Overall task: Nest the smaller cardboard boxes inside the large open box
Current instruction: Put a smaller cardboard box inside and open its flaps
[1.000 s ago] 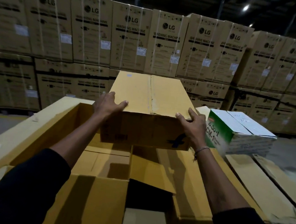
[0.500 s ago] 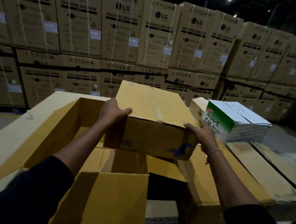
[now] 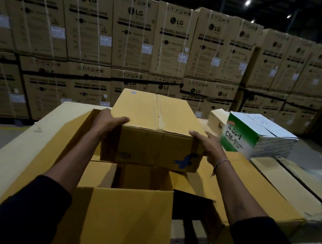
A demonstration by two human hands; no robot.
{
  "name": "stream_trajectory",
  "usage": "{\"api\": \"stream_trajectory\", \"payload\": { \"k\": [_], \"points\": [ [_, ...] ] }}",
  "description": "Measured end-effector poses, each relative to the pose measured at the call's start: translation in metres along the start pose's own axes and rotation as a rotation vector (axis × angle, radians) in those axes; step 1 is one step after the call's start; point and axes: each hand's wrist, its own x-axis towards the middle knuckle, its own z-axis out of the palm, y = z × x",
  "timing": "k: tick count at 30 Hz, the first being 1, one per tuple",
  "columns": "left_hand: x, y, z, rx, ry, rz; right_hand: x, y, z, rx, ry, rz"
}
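I hold the small box [image 3: 155, 133] with both hands, above the opening of the large box [image 3: 39, 152]. My left hand [image 3: 108, 122] grips the left top corner, thumb on the top and fingers curled around the side. My right hand [image 3: 207, 144] grips the right top corner in the same way. So both grips are closed on the small box, one at each end.

The small box is closed on top, with a seam along the middle, and it has a blue mark on the front. I think it is light, maybe empty, because I carry it only by the upper corners and it does not sag. The cardboard looks stiff but the walls can dent if I squeeze too much. The surface is dry and a little smooth, so it is better to hold it at the two ends, with the thumbs over the edge.

Compared with half a second ago, the small box is now more level; before, it was tilted to the right. It has also come a little nearer to me. A green and white box [image 3: 254, 135] stands to the right, apart from my hands.
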Motion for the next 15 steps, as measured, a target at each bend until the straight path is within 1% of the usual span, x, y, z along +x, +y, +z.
{"api": "stream_trajectory", "payload": {
  "k": [3,8,11,15],
  "points": [
    [0.005,-0.017,-0.044,0.047,0.018,-0.001,-0.009,-0.007,0.039,0.012,-0.061,-0.020],
    [0.002,-0.058,-0.103,-0.002,0.035,-0.053,-0.025,-0.019,0.101,0.008,-0.120,-0.050],
    [-0.004,-0.081,-0.114,-0.036,0.037,-0.078,-0.033,-0.011,0.121,-0.014,-0.115,-0.063],
    [-0.010,-0.106,-0.105,-0.065,-0.015,-0.079,-0.037,0.006,0.125,-0.065,-0.093,-0.107]
  ]
}}
